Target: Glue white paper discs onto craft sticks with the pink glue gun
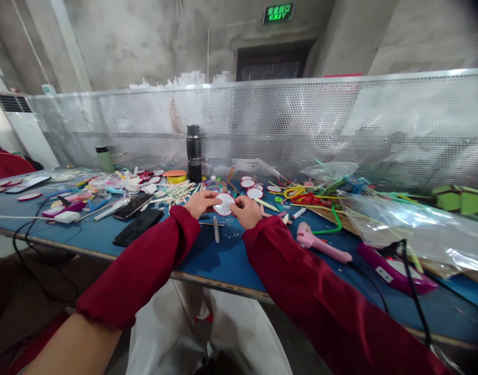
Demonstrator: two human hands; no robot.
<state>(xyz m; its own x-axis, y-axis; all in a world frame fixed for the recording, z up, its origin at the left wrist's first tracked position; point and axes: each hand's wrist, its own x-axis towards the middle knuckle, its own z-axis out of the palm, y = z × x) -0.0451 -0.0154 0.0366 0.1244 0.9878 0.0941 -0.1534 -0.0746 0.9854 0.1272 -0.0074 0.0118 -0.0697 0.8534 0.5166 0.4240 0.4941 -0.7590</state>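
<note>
My left hand (pixel 200 202) and my right hand (pixel 246 211) meet over the blue table (pixel 223 258). Together they pinch a small round white disc with a red rim (pixel 224 204), one hand on each side of it. Both arms wear dark red sleeves. A thin grey stick (pixel 216 229) lies on the table just below the hands. More red-rimmed discs (pixel 251 188) lie just behind them.
A pink glue gun (pixel 319 244) lies to the right, a magenta tool with a black cable (pixel 395 268) beyond it. Two phones (pixel 135 216) lie to the left. A black flask (pixel 193 153) stands behind, beside sticks, colourful pipe cleaners (pixel 313 197) and plastic bags (pixel 414 224). A perforated metal screen backs the table.
</note>
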